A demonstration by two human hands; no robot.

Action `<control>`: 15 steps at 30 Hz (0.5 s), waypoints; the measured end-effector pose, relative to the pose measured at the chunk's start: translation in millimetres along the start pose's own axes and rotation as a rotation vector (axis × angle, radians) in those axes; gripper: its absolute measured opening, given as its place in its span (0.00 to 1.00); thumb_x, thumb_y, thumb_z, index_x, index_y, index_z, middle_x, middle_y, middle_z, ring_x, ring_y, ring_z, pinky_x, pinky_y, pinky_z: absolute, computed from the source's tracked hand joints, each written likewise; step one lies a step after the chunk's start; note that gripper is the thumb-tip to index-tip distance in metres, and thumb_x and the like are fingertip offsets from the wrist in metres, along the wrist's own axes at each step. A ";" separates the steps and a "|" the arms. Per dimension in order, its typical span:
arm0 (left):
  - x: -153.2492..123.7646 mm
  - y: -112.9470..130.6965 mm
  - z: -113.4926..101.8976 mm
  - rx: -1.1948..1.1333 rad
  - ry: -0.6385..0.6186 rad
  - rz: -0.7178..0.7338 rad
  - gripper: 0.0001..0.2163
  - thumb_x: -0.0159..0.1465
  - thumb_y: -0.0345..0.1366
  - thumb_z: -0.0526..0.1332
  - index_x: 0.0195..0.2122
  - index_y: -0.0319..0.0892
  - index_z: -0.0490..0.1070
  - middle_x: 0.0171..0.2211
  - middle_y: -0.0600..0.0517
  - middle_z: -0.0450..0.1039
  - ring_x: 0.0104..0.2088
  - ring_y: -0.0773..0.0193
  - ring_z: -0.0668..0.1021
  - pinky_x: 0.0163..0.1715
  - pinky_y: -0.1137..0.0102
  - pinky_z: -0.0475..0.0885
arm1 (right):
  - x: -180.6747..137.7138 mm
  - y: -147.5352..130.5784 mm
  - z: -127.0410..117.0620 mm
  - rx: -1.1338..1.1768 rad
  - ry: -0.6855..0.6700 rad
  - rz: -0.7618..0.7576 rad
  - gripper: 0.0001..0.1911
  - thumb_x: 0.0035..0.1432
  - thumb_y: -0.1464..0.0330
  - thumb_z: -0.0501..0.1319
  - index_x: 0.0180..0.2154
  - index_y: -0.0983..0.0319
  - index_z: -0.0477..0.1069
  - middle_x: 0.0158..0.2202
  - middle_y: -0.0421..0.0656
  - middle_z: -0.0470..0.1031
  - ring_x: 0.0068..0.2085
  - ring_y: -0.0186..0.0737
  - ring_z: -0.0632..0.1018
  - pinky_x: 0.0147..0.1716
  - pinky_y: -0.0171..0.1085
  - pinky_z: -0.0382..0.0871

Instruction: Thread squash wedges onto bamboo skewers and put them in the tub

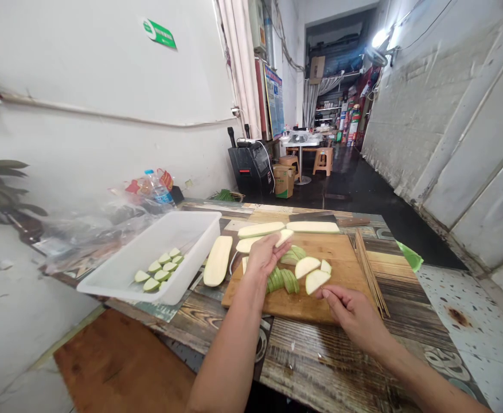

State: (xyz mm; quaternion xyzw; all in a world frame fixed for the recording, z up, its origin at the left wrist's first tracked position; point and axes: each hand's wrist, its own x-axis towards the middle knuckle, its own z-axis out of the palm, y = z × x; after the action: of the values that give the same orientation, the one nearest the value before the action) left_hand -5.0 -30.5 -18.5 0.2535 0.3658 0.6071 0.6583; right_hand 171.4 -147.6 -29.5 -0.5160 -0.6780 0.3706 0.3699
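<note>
My left hand [265, 255] is over the cutting board [337, 246], its fingers closed on a pale half-round zucchini slice [284, 237]. At the board's front right, my right hand [349, 310] pinches a thin bamboo skewer, mostly hidden by the fingers. Several zucchini slices [318, 281] are grouped just beyond the fingertips; whether all are on the skewer I cannot tell. Green-edged cut slices [283, 281] lie in a row on the board beneath my left hand. Long zucchini halves [218, 261] lie beside and behind the board, cut faces up.
A bundle of bamboo skewers [369, 275] lies along the board's right edge. Behind the board is a knife [352, 222]. A white plastic tray [105, 275] at left holds skewered zucchini pieces [160, 269]. Plastic bags [100, 229] and a water bottle [160, 189] stand by the wall.
</note>
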 end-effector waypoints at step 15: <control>-1.9 -9.3 3.4 0.109 -0.072 -0.053 0.04 0.55 0.25 0.61 0.31 0.30 0.72 0.35 0.39 0.75 0.32 0.58 0.79 0.37 0.64 0.75 | -0.5 1.0 5.9 0.278 -0.042 0.174 0.19 0.56 0.56 0.50 0.33 0.65 0.66 0.12 0.29 0.48 0.15 0.26 0.50 0.14 0.29 0.41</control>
State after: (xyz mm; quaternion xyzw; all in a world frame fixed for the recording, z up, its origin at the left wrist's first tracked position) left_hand 3.4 -33.2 -23.4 0.3008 0.3811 0.5592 0.6720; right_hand 166.7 -148.6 -33.1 -0.5088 -0.5805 0.5022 0.3899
